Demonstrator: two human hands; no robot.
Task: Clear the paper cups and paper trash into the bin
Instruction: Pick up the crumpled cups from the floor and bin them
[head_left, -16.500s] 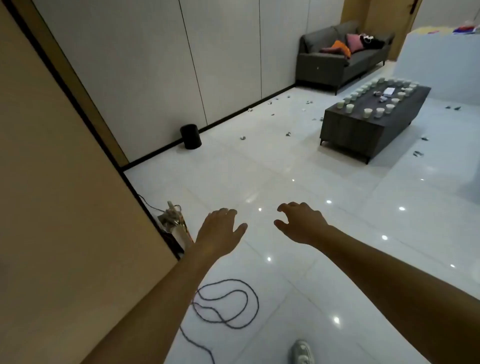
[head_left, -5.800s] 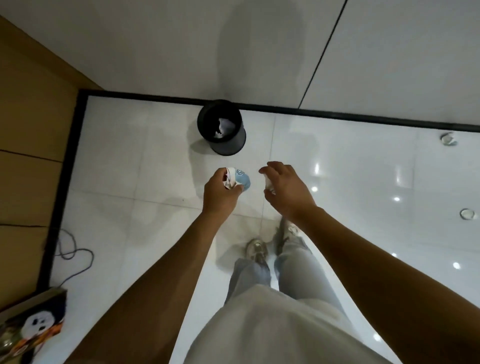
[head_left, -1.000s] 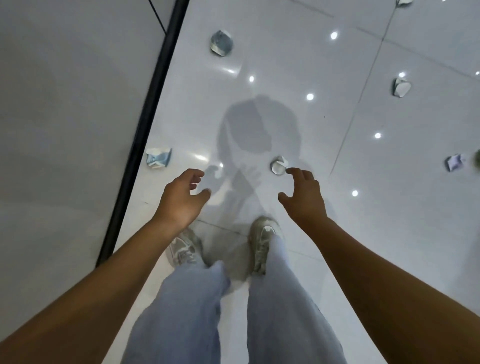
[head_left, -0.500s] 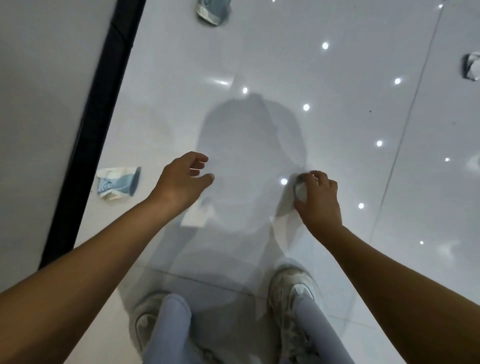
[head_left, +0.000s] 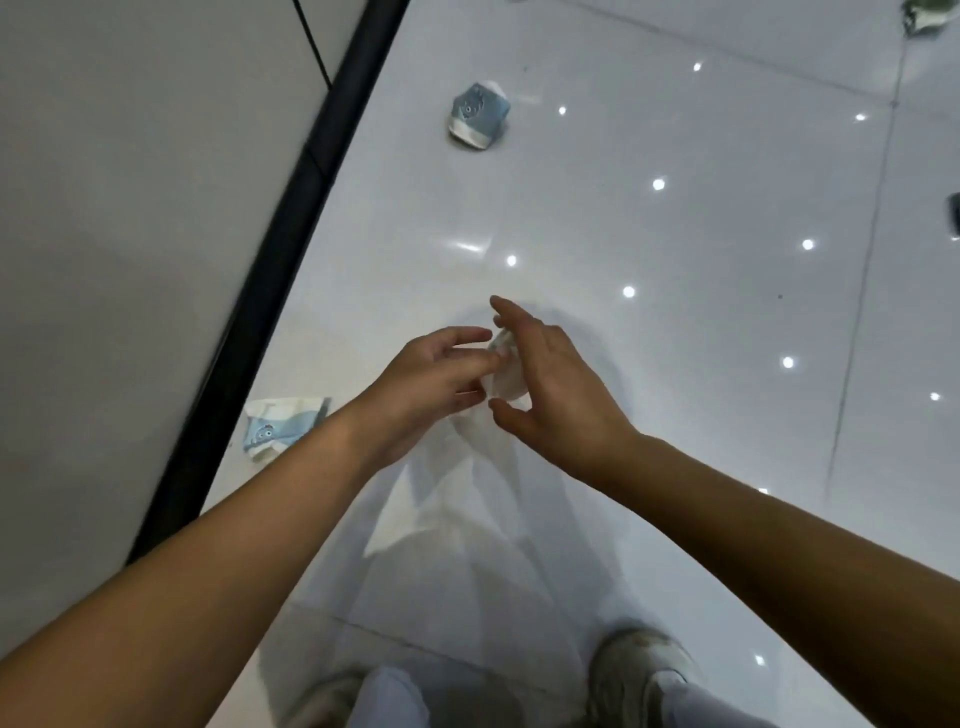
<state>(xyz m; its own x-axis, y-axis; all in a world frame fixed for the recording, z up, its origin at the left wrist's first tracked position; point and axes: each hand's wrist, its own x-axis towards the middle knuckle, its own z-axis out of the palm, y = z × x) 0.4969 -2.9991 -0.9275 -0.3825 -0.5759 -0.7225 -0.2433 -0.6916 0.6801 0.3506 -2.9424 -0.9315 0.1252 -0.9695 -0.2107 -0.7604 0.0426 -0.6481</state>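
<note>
A small crumpled white paper cup (head_left: 503, 375) is held above the floor between my two hands. My left hand (head_left: 431, 382) pinches it with its fingertips. My right hand (head_left: 556, 395) lies against the cup's other side with fingers straight and thumb spread below it. Two crushed blue-and-white paper cups lie on the white floor: one ahead (head_left: 478, 117), one flattened (head_left: 283, 423) beside the black skirting, partly hidden by my left forearm. The bin is out of view.
A grey wall with black skirting (head_left: 291, 208) runs along the left. More crumpled trash lies at the top right corner (head_left: 924, 15) and at the right edge (head_left: 955, 213). My shoes (head_left: 639, 670) stand at the bottom of the glossy tiled floor.
My right hand has lifted the white crumpled cup off the floor and brought it to my left hand, which now pinches it. The view has tilted back up.
</note>
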